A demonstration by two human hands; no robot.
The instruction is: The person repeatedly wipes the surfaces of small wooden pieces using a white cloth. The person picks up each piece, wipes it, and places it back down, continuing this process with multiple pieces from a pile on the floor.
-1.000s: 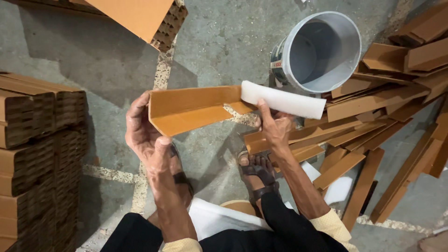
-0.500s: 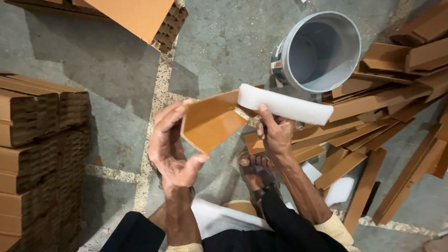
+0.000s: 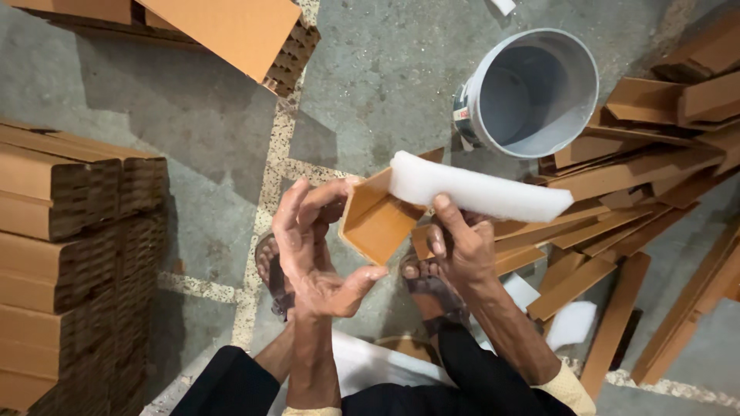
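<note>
Stacked cardboard sheets [image 3: 69, 254] stand at nine o'clock, a grey bucket [image 3: 532, 92] at one o'clock. At centre, the folded cardboard piece [image 3: 375, 219] is gripped by the left hand [image 3: 312, 246]; the right hand [image 3: 460, 250] presses a white foam strip [image 3: 478, 192] on its upper edge.

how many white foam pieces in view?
4 at least: one long white foam strip held by the right hand; two smaller pieces on the floor; a scrap at the top edge. Cardboard may hide more.
</note>
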